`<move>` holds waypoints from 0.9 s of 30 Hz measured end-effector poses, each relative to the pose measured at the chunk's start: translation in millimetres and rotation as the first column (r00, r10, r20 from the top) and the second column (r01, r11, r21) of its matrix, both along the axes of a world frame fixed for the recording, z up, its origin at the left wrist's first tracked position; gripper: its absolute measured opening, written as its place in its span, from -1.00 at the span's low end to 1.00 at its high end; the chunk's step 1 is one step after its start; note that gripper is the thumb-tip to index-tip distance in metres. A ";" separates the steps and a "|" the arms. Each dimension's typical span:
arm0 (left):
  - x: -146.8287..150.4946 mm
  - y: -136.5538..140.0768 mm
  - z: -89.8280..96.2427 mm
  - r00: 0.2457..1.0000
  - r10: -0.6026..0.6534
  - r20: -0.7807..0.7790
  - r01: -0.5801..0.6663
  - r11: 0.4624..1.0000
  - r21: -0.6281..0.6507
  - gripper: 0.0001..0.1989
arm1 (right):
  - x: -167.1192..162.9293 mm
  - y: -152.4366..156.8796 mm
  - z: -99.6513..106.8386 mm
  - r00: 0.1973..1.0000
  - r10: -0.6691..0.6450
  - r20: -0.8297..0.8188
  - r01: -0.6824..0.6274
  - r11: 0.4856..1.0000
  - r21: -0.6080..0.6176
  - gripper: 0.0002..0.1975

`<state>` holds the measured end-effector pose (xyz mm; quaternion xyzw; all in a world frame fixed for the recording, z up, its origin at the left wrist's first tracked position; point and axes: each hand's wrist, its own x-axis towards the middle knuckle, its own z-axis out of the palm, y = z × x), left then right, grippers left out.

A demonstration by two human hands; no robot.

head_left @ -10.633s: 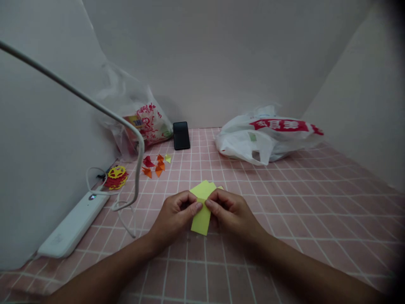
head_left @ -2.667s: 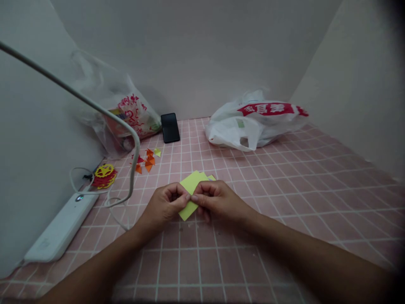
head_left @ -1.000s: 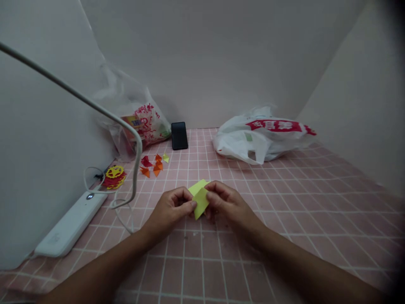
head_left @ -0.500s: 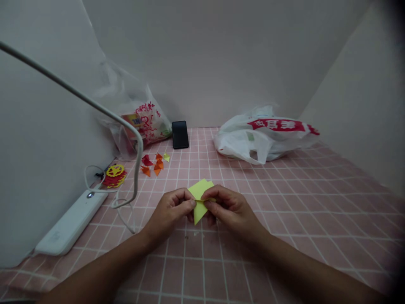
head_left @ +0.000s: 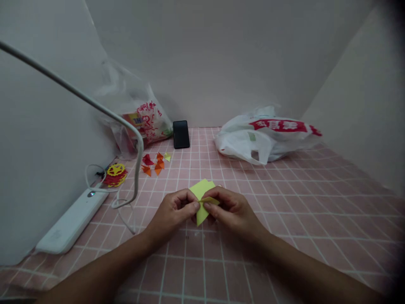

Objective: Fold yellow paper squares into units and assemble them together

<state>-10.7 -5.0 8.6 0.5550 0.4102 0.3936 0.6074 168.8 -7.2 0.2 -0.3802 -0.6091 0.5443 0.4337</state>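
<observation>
A partly folded sheet of yellow origami paper (head_left: 201,188) is held just above the pink checked surface, near the middle of the view. My left hand (head_left: 179,207) pinches its left side between thumb and forefinger. On the opposite side, my right hand (head_left: 230,206) grips it the same way, with a small flap lifted across its fingers. One pointed corner hangs down between the two thumbs. The fingers behind the paper are mostly hidden.
Several small folded paper pieces (head_left: 158,164) in red, orange and yellow lie back left. Beyond them are a black phone (head_left: 181,134) and a printed plastic bag (head_left: 152,122). A white bag (head_left: 240,141) lies back right. A white lamp (head_left: 72,219) with a bent arm (head_left: 139,160) stands left.
The flap by my right fingers is opened out farther and shows more yellow. Both hands and the paper have shifted very slightly right, with little other movement.
</observation>
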 end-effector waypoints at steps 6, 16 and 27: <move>1.8 -3.8 1.1 1.000 -0.017 -0.015 0.017 1.000 -0.019 -0.81 | -3.1 -3.9 4.1 0.998 -0.001 -0.056 -0.005 0.994 -0.110 -0.95; 4.6 -4.8 -7.4 0.969 0.045 0.242 0.015 0.971 -0.240 -0.87 | 1.2 -5.9 -6.3 0.998 -0.003 -0.064 0.010 0.994 0.105 -0.82; 0.7 -7.3 -5.2 0.990 -0.016 0.140 0.023 0.999 -0.047 -0.80 | -1.0 -3.6 -11.1 0.954 0.023 -0.299 -0.039 0.998 -0.048 -0.79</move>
